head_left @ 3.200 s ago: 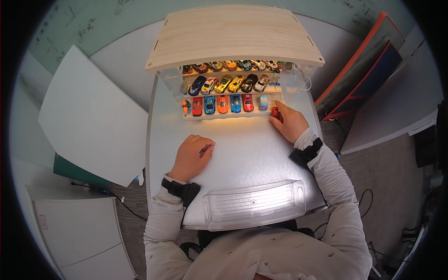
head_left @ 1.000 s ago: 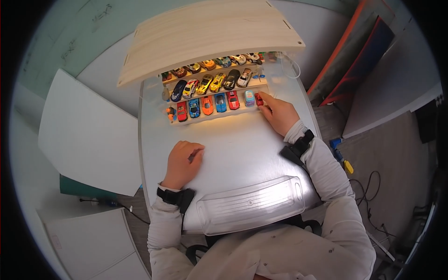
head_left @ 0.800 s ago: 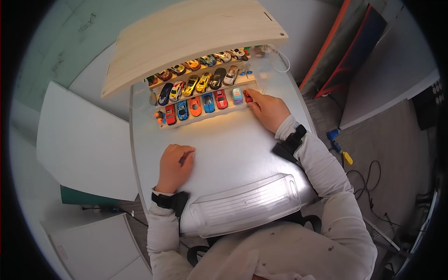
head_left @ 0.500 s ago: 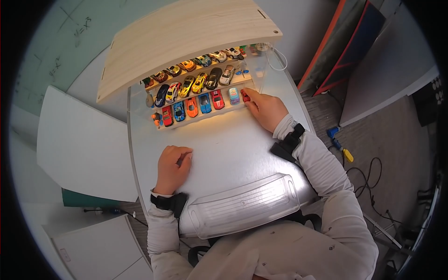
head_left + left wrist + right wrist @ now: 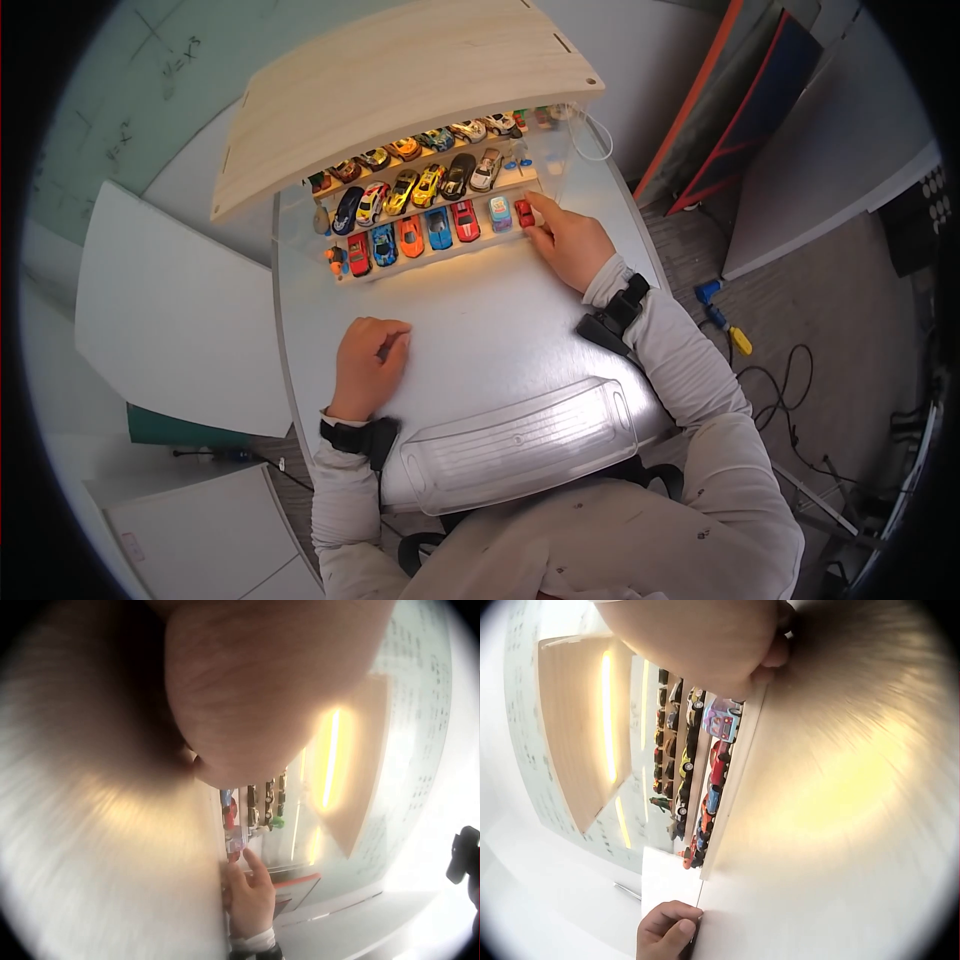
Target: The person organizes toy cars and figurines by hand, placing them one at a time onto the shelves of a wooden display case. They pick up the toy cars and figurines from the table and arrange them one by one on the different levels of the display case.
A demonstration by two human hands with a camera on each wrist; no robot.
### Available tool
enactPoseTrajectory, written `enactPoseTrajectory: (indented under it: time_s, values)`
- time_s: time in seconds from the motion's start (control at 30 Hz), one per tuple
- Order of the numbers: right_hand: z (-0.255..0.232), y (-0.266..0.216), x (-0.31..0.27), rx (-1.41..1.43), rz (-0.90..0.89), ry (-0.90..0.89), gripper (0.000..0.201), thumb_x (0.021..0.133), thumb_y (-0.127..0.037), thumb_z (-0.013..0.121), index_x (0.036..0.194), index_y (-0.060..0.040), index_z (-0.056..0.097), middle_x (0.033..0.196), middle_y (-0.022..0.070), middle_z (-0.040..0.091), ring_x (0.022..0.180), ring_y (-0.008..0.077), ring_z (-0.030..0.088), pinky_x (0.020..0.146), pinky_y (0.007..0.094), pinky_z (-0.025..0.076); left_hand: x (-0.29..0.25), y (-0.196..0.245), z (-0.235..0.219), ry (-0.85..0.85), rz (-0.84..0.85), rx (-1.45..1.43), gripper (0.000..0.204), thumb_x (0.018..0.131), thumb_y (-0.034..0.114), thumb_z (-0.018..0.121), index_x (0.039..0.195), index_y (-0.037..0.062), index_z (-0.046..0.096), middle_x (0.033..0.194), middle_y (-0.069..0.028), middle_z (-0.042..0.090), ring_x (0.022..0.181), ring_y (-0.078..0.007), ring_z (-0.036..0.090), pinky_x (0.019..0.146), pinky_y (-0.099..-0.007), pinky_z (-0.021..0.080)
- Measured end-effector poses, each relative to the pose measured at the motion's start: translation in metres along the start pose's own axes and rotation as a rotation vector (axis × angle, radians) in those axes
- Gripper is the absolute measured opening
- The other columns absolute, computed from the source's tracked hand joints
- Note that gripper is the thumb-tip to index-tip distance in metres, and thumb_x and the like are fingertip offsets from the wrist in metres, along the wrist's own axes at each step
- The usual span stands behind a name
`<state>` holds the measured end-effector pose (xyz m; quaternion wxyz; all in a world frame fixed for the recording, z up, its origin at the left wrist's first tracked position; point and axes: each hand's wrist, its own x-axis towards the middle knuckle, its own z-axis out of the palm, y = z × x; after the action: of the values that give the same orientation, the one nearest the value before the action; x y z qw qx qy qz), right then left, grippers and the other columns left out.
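A red toy car is pinched by the right hand; the left hand is loosely curled, unladen.

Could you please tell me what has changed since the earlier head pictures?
The right hand has moved the small red car back from near the bottom shelf's front right corner, into line beside the pastel car; whether the fingers still touch it is unclear. The left hand, clear tray and other cars stayed about where they were.
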<state>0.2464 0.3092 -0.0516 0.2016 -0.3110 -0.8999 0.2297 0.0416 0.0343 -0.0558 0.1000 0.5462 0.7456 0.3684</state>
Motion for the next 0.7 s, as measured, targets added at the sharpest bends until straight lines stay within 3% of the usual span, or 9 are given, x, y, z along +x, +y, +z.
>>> enactPoseTrajectory:
  time_s: [0.47, 0.57, 0.7]
  values:
    - [0.0018, 0.0008, 0.0, -0.021, 0.004, 0.01, 0.043, 0.097, -0.022, 0.065, 0.137, -0.0089, 0.058, 0.09, 0.0198, 0.072, 0.082, 0.0375, 0.07, 0.074, 0.0446, 0.056, 0.0006, 0.0004, -0.0011, 0.003, 0.036, 0.003, 0.01, 0.085, 0.005, 0.071, 0.094, 0.0063, 0.071, 0.079, -0.0081, 0.063, 0.077, -0.0274, 0.06, 0.07, -0.038, 0.048]
    - [0.0008, -0.0016, -0.0003, 0.018, 0.021, 0.007, 0.039, 0.096, -0.022, 0.063, 0.132, -0.008, 0.059, 0.094, 0.0227, 0.072, 0.086, 0.0416, 0.069, 0.077, 0.0497, 0.056, 0.0005, 0.0, -0.0004, 0.008, 0.05, 0.009, 0.01, 0.085, 0.004, 0.07, 0.094, 0.0061, 0.07, 0.079, -0.0081, 0.063, 0.077, -0.0275, 0.059, 0.069, -0.038, 0.047]
    - [0.0039, -0.0008, -0.0013, 0.021, 0.019, 0.019, 0.04, 0.096, -0.023, 0.062, 0.134, -0.0087, 0.058, 0.093, 0.0229, 0.072, 0.086, 0.0416, 0.069, 0.077, 0.05, 0.056, 0.0001, -0.0009, -0.0021, -0.003, 0.038, 0.006, 0.01, 0.085, 0.004, 0.071, 0.095, 0.006, 0.07, 0.08, -0.0079, 0.063, 0.077, -0.0271, 0.059, 0.069, -0.0377, 0.047]
